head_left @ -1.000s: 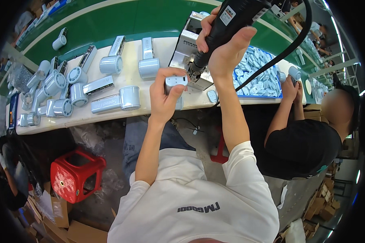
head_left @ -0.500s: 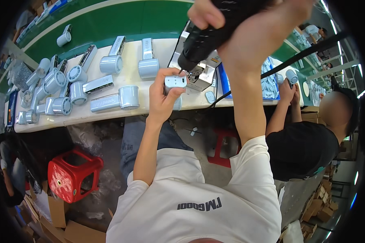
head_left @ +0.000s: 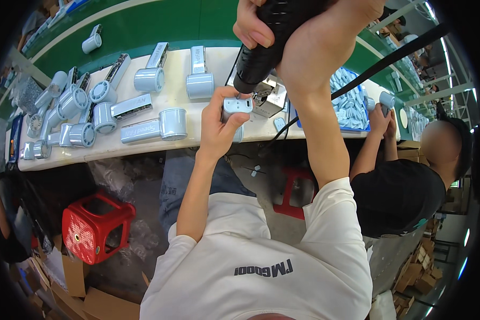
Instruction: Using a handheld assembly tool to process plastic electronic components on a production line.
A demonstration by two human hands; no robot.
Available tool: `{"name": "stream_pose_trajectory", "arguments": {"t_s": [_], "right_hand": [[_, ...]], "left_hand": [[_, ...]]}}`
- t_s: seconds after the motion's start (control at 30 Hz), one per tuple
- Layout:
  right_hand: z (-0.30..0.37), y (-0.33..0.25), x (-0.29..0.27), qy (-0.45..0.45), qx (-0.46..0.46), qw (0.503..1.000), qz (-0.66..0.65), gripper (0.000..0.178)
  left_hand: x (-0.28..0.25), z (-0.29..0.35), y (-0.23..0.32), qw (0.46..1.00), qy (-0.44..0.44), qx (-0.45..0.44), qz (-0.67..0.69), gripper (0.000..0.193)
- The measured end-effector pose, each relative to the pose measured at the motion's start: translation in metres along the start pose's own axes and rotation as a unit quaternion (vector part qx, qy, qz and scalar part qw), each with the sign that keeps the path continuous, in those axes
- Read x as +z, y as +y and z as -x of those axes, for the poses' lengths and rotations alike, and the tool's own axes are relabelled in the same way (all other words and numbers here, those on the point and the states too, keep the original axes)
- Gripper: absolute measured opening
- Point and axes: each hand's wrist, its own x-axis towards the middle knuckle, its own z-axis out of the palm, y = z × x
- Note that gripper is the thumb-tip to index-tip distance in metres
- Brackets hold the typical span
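My left hand (head_left: 214, 128) is closed around a light blue handheld fan (head_left: 237, 105). The fan's end face, with a small dark port and screw holes, points up. Above it, my right hand (head_left: 317, 56) grips a black electric screwdriver (head_left: 266, 56). The screwdriver's nose is right over the far edge of that end face. Whether its bit touches a screw is too small to tell. Just behind the held fan stands a metal box-like device (head_left: 269, 98), partly covered by the screwdriver and my right hand.
Several light blue fans (head_left: 173, 124) with open handles lie across the white worktable (head_left: 104, 154) on the left. A blue bin (head_left: 349, 98) holds small light blue parts. A black cable (head_left: 394, 57) crosses on the right, near a co-worker (head_left: 400, 186). Red stools (head_left: 98, 226) stand below.
The screwdriver has tilted more upright, and my right hand has moved left and slightly away. Its nose is now closer to the fan's end. My left hand keeps its hold.
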Motion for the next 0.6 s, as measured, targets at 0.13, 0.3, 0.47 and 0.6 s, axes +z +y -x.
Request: {"name": "stream_pose_trajectory", "arguments": {"t_s": [0.13, 0.3, 0.47, 0.6], "right_hand": [[0.0, 0.0, -0.005, -0.011, -0.027, 0.999, 0.037, 0.088], [0.004, -0.007, -0.009, 0.004, -0.038, 0.999, 0.009, 0.087], [0.009, -0.004, -0.057, -0.005, -0.064, 0.984, -0.169, 0.083], [0.022, 0.019, -0.103, 0.038, -0.022, 0.984, -0.173, 0.08]], "left_hand": [[0.001, -0.001, 0.002, 1.0, 0.0, 0.002, 0.0, 0.039], [0.007, -0.001, 0.006, 1.0, 0.013, 0.009, 0.009, 0.038], [0.005, -0.003, 0.004, 1.0, -0.007, 0.023, 0.002, 0.037], [0.004, -0.002, 0.007, 1.0, -0.003, 0.016, 0.014, 0.036]]}}
